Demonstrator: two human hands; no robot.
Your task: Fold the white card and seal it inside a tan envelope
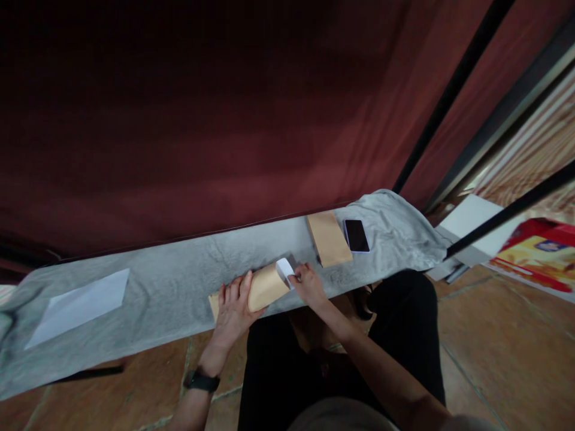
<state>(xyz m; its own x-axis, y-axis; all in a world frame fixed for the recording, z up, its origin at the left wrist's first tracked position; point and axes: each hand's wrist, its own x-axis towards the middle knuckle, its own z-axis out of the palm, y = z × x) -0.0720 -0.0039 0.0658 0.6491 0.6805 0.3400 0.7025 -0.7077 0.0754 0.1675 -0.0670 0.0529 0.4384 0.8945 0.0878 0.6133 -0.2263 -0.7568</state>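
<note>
A brown paper envelope [268, 287] lies slantwise on the cloth-covered narrow table, its right end bowed open. My left hand [236, 305] grips it near its left end, with fingers over the top and the thumb along the near side. White paper [284, 270] sticks partly out of the open end; how far it reaches inside is hidden. My right hand [309, 284] pinches this paper at its near edge, beside the envelope's mouth. A second brown envelope [330, 239] lies flat farther right.
A phone [357, 235] rests right of the second envelope. On the left lies a white sheet [83, 305]. Grey cloth [179, 275] covers the table, bunched at the right end. Behind it hangs a dark red curtain [251, 149]. A red and yellow box [539, 254] stands at far right.
</note>
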